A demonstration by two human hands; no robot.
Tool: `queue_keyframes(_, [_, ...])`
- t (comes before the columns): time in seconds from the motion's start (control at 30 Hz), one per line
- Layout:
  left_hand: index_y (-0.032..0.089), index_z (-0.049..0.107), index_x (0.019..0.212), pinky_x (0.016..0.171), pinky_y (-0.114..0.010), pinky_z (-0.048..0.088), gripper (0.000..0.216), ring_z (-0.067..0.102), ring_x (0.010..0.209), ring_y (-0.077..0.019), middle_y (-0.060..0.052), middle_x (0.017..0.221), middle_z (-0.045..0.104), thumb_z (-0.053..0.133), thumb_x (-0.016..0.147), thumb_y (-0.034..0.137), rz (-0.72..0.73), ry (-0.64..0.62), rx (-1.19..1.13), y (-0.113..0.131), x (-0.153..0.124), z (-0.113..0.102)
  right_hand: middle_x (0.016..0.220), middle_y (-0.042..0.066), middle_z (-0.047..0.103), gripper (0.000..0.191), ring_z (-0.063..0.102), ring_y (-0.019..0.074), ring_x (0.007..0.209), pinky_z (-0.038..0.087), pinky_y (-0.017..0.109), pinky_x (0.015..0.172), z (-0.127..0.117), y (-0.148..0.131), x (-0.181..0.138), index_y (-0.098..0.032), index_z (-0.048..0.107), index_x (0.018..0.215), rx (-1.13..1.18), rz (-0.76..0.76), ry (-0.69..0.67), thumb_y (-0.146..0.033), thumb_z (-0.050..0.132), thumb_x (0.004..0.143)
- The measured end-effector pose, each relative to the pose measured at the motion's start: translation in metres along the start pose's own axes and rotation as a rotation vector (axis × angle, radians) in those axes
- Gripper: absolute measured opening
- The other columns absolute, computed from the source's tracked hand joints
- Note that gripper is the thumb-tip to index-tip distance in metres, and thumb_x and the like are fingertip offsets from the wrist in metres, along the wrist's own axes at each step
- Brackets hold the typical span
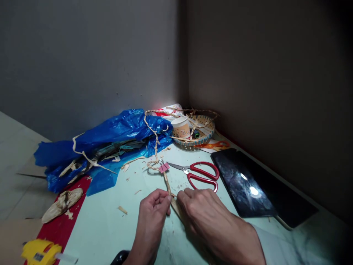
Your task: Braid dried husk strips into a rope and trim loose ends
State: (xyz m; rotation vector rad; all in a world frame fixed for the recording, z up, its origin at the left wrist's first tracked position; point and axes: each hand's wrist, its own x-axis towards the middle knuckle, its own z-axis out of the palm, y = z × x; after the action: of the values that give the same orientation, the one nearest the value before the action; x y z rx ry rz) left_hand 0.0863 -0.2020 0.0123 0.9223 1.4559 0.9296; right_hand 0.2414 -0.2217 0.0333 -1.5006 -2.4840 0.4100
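My left hand (153,213) and my right hand (205,217) meet at the near middle of the pale table (110,228). Both pinch the near end of a twisted straw braid (166,181), fingers closed on its loose strands. The braid runs away from me, carries a pink binder clip (164,168), loops, then climbs over the blue plastic bag (110,138). Red-handled scissors (201,173) lie just beyond my right hand, blades pointing left.
A woven basket (202,133) with a paper cup (181,127) stands in the far corner, orange scissors (213,145) beside it. A dark tablet (242,184) lies at right. A yellow glue gun (40,252) and dried husks (62,203) sit at left on red sheet. Walls close behind.
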Motion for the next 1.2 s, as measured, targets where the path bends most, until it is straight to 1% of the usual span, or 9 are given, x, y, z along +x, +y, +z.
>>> queue_keyframes(0.2, [0.014, 0.066, 0.070, 0.049, -0.019, 0.035, 0.019, 0.047, 0.049, -0.0083, 0.003, 0.055, 0.062, 0.073, 0.069, 0.031, 0.007, -0.008, -0.025, 0.001, -0.003, 0.001, 0.071, 0.004, 0.057, 0.026, 0.055, 0.0211, 0.056, 0.029, 0.034, 0.045, 0.011, -0.016, -0.009, -0.016, 0.055, 0.097, -0.348, -0.121, 0.198, -0.002, 0.048, 0.077])
queue_keyframes(0.43, [0.015, 0.069, 0.074, 0.059, -0.021, 0.041, 0.023, 0.056, 0.061, -0.0125, 0.000, 0.061, 0.067, 0.074, 0.071, 0.036, -0.021, -0.055, -0.070, 0.004, -0.006, -0.002, 0.068, 0.012, 0.064, 0.036, 0.057, 0.0228, 0.049, 0.025, 0.032, 0.035, 0.028, -0.025, 0.003, 0.004, 0.061, 0.103, -0.499, -0.351, 0.316, -0.002, 0.045, 0.071])
queue_keyframes(0.57, [0.013, 0.068, 0.074, 0.049, -0.019, 0.032, 0.023, 0.047, 0.051, -0.0077, -0.001, 0.062, 0.067, 0.076, 0.069, 0.034, -0.047, -0.085, -0.086, 0.004, -0.004, -0.006, 0.076, 0.011, 0.069, 0.022, 0.059, 0.0207, 0.052, 0.032, 0.030, 0.040, 0.012, -0.020, 0.004, -0.007, 0.066, 0.096, -0.209, -0.352, 0.251, -0.017, 0.056, 0.080])
queue_keyframes(0.6, [0.013, 0.069, 0.075, 0.046, -0.018, 0.027, 0.022, 0.040, 0.046, -0.0056, 0.001, 0.058, 0.064, 0.075, 0.070, 0.034, -0.049, -0.094, -0.091, 0.004, -0.004, -0.008, 0.077, 0.008, 0.070, 0.019, 0.061, 0.0207, 0.057, 0.038, 0.030, 0.048, 0.003, -0.015, 0.005, -0.013, 0.067, 0.092, -0.048, -0.187, 0.169, -0.027, 0.056, 0.085])
queue_keyframes(0.67, [0.013, 0.069, 0.077, 0.043, -0.019, 0.017, 0.023, 0.029, 0.043, -0.0037, 0.003, 0.054, 0.059, 0.074, 0.071, 0.034, -0.049, -0.112, -0.100, 0.004, -0.003, -0.011, 0.073, 0.006, 0.069, 0.033, 0.063, 0.0193, 0.065, 0.042, 0.029, 0.059, -0.018, -0.002, 0.009, -0.019, 0.067, 0.081, 0.209, -0.039, 0.073, -0.038, 0.045, 0.095])
queue_keyframes(0.77, [0.012, 0.068, 0.078, 0.044, -0.020, 0.013, 0.024, 0.028, 0.044, -0.0034, 0.002, 0.058, 0.059, 0.073, 0.073, 0.035, -0.056, -0.141, -0.104, 0.004, -0.002, -0.016, 0.097, 0.009, 0.070, 0.034, 0.062, 0.0220, 0.093, 0.042, 0.032, 0.081, -0.035, 0.019, 0.018, -0.018, 0.067, 0.105, 0.441, 0.070, 0.065, -0.038, 0.041, 0.098])
queue_keyframes(0.87, [0.012, 0.067, 0.080, 0.045, -0.021, 0.011, 0.023, 0.026, 0.045, -0.0034, 0.001, 0.063, 0.061, 0.072, 0.074, 0.033, -0.057, -0.183, -0.109, 0.003, -0.001, -0.018, 0.110, 0.009, 0.067, 0.035, 0.059, 0.0231, 0.103, 0.042, 0.032, 0.085, -0.025, 0.028, 0.026, -0.020, 0.062, 0.119, 0.627, 0.083, -0.046, -0.040, 0.047, 0.095])
queue_keyframes(0.97, [0.012, 0.065, 0.084, 0.045, -0.021, 0.011, 0.024, 0.027, 0.045, -0.0036, -0.001, 0.066, 0.063, 0.071, 0.074, 0.033, -0.033, -0.213, -0.103, 0.002, 0.000, -0.019, 0.088, 0.004, 0.070, 0.030, 0.063, 0.0173, 0.079, 0.044, 0.026, 0.069, -0.002, 0.020, 0.030, -0.018, 0.066, 0.100, 0.761, 0.054, -0.121, -0.034, 0.042, 0.097])
queue_keyframes(1.2, [0.015, 0.059, 0.088, 0.047, -0.019, 0.027, 0.023, 0.042, 0.049, -0.0076, 0.003, 0.061, 0.061, 0.068, 0.076, 0.032, 0.061, -0.221, -0.021, 0.000, -0.001, -0.016, 0.076, 0.005, 0.065, 0.037, 0.056, 0.0182, 0.076, 0.037, 0.029, 0.069, 0.018, 0.007, 0.037, -0.015, 0.064, 0.079, 0.711, 0.087, -0.013, -0.034, 0.038, 0.098])
